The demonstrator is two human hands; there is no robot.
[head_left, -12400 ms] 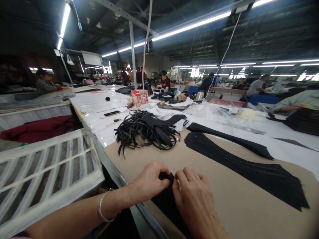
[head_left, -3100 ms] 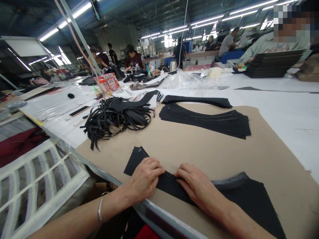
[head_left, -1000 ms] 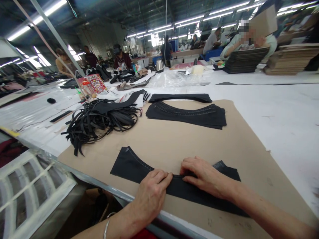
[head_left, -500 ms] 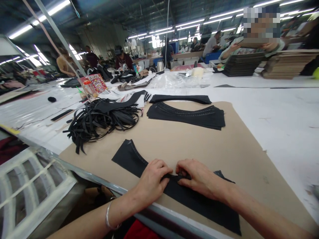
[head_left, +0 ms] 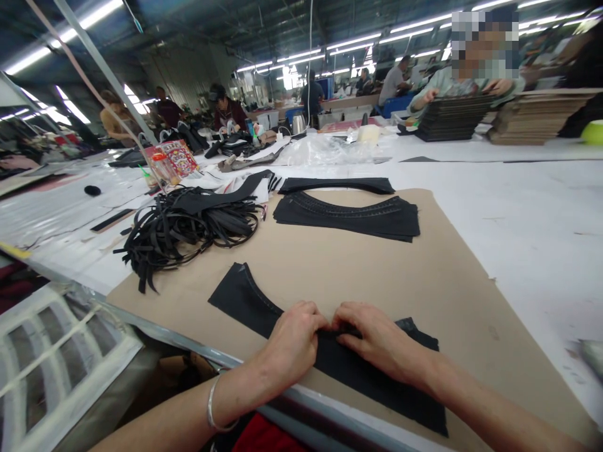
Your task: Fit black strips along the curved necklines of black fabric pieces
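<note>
A black curved fabric panel (head_left: 377, 370) lies slantwise on brown paper close to the table's front edge. Light stitch-like marks run along its inward-curving upper edge. My left hand (head_left: 298, 333) has its fingers pinched on that edge near the middle. Right beside it, my right hand (head_left: 372, 333) also grips the edge, thumb below and fingers curled over. The fingertips nearly meet, and the bit of edge between them is mostly hidden. Farther back lies a stack of similar black panels (head_left: 339, 223), with narrower curved black pieces (head_left: 336, 184) behind it.
A tangled heap of black strips (head_left: 188, 226) sits left on the brown paper (head_left: 452, 282). Behind are a red patterned packet (head_left: 176, 157) and clear plastic (head_left: 320, 150). Across the table a co-worker's hands touch a dark stack (head_left: 455, 118). A white slatted rack (head_left: 56, 358) stands lower left.
My left fingers have shifted slightly right along the panel's edge, closer to my right hand. Across the table, the co-worker has lowered a board onto the dark stack. The view has shifted slightly.
</note>
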